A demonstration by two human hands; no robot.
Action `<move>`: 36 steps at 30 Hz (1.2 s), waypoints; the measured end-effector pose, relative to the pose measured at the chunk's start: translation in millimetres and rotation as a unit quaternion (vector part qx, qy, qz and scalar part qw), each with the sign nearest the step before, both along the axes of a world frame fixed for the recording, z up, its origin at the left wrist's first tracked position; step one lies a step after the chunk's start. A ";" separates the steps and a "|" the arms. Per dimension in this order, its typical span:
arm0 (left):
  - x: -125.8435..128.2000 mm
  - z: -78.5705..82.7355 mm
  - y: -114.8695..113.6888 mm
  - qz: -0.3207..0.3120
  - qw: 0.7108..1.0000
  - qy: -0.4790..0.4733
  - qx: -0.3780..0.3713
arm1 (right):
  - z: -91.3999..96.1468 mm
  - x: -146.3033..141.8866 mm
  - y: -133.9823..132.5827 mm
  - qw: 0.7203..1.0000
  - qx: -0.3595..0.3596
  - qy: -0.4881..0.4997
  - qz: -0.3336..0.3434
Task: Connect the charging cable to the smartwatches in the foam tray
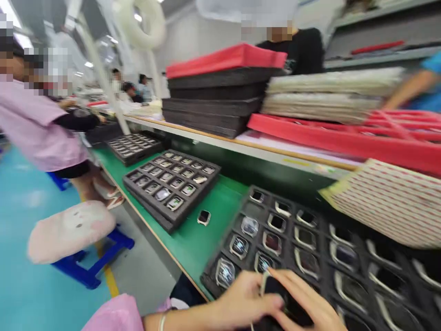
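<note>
My left hand (237,298) and my right hand (308,301) are closed round one smartwatch body (273,286) with a dark face and a pale metal frame. The fingers cover part of it. They hold it above the near side of a black foam tray (211,276). Square watch bodies sit in this tray's pockets, among them a lit-looking watch (225,272) left of my hands. One loose watch (204,217) lies on the green bench top (188,243), between this tray and another foam tray (172,216) of watches.
A third foam tray (127,158) stands farther left. Stacked black foam trays with a red top tray (220,62) fill the shelf above, near a red divided tray (310,135). A dotted sheet (392,202) hangs over the shelf edge. A stool (74,230) and a pink-shirted person (37,124) are left.
</note>
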State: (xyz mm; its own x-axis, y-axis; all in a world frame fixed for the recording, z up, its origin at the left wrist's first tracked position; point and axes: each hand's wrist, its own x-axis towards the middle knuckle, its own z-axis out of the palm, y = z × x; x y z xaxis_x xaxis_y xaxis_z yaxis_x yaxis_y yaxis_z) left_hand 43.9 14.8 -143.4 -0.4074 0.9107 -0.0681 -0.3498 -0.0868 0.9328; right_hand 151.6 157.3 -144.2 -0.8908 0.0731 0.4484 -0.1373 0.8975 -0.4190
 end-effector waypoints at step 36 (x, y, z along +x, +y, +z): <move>10.5 -10.2 -41.4 -0.055 0.964 0.260 -0.013 | 14.4 10.1 -30.7 0.979 0.070 0.142 0.128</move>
